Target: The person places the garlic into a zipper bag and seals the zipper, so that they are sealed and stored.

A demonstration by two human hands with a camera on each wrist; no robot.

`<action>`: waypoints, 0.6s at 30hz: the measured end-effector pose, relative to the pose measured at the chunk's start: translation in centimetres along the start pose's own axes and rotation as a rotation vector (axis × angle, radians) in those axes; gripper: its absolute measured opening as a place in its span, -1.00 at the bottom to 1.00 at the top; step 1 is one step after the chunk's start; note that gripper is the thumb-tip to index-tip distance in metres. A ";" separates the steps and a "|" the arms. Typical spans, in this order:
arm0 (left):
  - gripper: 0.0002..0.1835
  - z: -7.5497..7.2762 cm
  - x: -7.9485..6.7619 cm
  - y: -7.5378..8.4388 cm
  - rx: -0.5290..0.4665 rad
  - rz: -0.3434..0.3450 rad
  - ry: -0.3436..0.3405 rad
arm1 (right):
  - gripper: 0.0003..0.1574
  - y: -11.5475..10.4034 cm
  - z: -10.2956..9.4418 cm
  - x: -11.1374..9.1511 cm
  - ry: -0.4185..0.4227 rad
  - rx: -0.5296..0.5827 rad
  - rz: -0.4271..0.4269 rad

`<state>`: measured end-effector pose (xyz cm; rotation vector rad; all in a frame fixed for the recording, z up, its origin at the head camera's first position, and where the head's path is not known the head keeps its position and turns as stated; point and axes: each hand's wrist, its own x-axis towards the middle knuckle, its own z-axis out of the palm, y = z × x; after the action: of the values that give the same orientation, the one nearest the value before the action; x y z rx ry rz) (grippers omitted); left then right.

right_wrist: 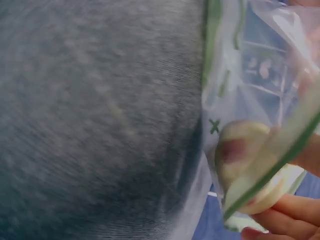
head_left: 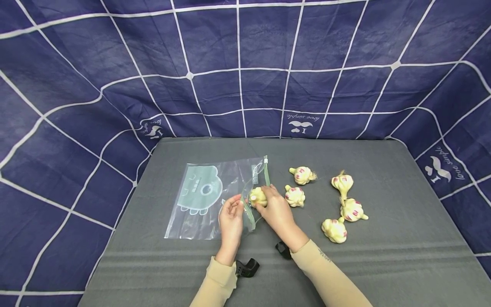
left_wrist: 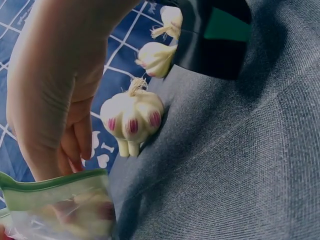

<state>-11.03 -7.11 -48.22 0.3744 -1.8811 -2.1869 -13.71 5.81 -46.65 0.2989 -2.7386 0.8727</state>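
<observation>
A clear zip bag [head_left: 234,175] with a green zip edge and a pale green cartoon print lies flat, its mouth facing right. At that mouth my left hand [head_left: 231,215] pinches the near zip edge. My right hand [head_left: 277,211] grips a garlic bulb [head_left: 258,197], cream with purple-red patches, inside the bag's opening. Through the plastic, the right wrist view shows the same bulb [right_wrist: 240,150] with fingers [right_wrist: 290,215] around it. In the left wrist view the green zip edge [left_wrist: 55,182] crosses in front of the bulb, which is blurred there.
Two garlic bulbs, one farther back [head_left: 302,175] and one nearer [head_left: 295,196], lie just right of the bag. A cluster with a top bulb [head_left: 342,182], a middle bulb [head_left: 352,209] and a front bulb [head_left: 334,230] sits farther right. Blue gridded cloth [head_left: 268,89] encloses the grey table [head_left: 391,256].
</observation>
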 end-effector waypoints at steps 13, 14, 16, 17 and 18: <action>-0.74 0.0 -0.1 0.3 0.008 0.047 -0.031 | -0.36 0.1 0.9 0.6 -0.079 0.032 -0.121; -0.74 -0.1 -0.1 0.3 0.004 0.050 -0.036 | -0.37 0.2 1.0 0.7 -0.094 0.034 -0.128; -0.74 -0.1 -0.1 0.3 0.002 0.055 -0.041 | -0.40 0.3 1.2 1.1 -0.119 0.044 -0.143; -0.74 -0.2 -0.1 0.3 0.002 0.055 -0.044 | -0.41 0.4 1.3 1.3 -0.130 0.052 -0.148; -0.74 -0.2 -0.1 0.3 0.003 0.054 -0.046 | -0.41 0.5 1.5 1.5 -0.139 0.061 -0.152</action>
<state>-10.89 -7.31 -47.92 0.2733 -1.8955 -2.1758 -15.55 5.17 -47.64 0.5926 -2.7726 0.9267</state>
